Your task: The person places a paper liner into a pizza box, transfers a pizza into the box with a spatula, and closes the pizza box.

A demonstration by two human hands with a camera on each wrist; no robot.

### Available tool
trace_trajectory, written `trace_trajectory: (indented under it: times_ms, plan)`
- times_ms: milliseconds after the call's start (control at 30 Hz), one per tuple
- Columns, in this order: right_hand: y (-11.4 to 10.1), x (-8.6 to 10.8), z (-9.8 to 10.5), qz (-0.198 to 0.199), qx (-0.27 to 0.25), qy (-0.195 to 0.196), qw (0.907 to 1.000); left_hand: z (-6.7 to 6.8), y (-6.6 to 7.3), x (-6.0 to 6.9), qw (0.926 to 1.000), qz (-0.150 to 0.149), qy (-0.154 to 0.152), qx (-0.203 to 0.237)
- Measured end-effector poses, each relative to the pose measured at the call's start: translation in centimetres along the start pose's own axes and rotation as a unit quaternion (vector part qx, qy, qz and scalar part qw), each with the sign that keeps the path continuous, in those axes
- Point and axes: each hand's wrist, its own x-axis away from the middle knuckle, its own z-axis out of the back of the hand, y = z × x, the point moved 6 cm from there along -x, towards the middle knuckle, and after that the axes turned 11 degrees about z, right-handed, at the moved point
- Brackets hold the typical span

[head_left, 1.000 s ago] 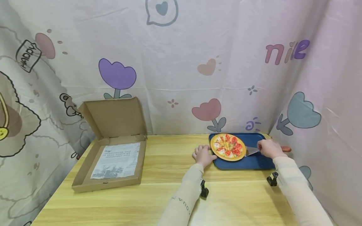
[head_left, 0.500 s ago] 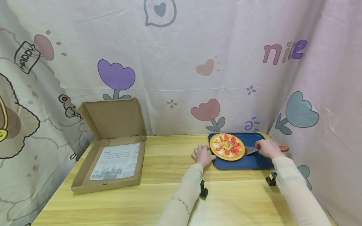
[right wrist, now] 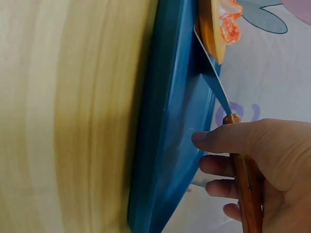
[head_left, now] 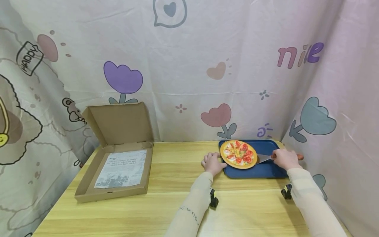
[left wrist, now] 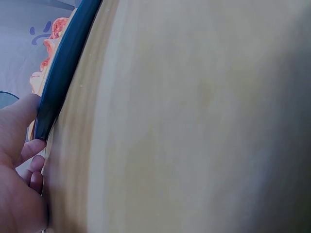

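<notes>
Spotter: Head view first. What are you getting?

Operator: I'm seeing the pizza [head_left: 238, 154] lying at the left end of the blue tray [head_left: 266, 171], the spatula [head_left: 264, 158] meeting its right side. The open box [head_left: 121, 125] is standing well apart, to the left. My left hand [head_left: 214, 164] is bracing the tray's near left corner; my right hand [head_left: 286, 159] is gripping the wooden handle.

Spotter: Left wrist view. Fingers?

Operator: Thumb and forefinger look to be pinching the tray's edge, the other fingers bending below. I'm judging that brace right: it's likely countering the blade's push.

Spotter: Right wrist view?

Operator: Fingers are curling round the handle, thumb lying across it near the blade. The blade is sloping, its tip reaching under the pizza's edge. How deep, I'm not able to tell.

Spotter: Doing it well?

Operator: I'm favouring a lower handle, the blade flatter on the tray, and a slow push toward the pizza's middle before any lift. Lifting from the edge alone is risking a tip.
</notes>
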Motion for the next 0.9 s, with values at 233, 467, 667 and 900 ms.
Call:
trace_trajectory:
  times_ms: [233,467,667,900]
  plan:
    - [0.1,0.3,-0.3,0.0,0.019,0.023,0.9996,-0.1,-0.1,-0.2,1.0,-0.004,0.004,-0.001]
    - [0.0,0.6,-0.4,-0.009,0.041,0.04,0.9983,-0.2,-0.1,-0.2,1.0,-0.004,0.004,-0.002]
    - [-0.1,1.0,-0.4,-0.024,0.042,0.043,0.9979,-0.3,-0.2,-0.3,1.0,-0.004,0.003,-0.002]
    - [-0.1,1.4,-0.3,-0.036,0.024,0.059,0.9973,-0.2,-0.2,-0.1,1.0,-0.006,0.005,-0.001]
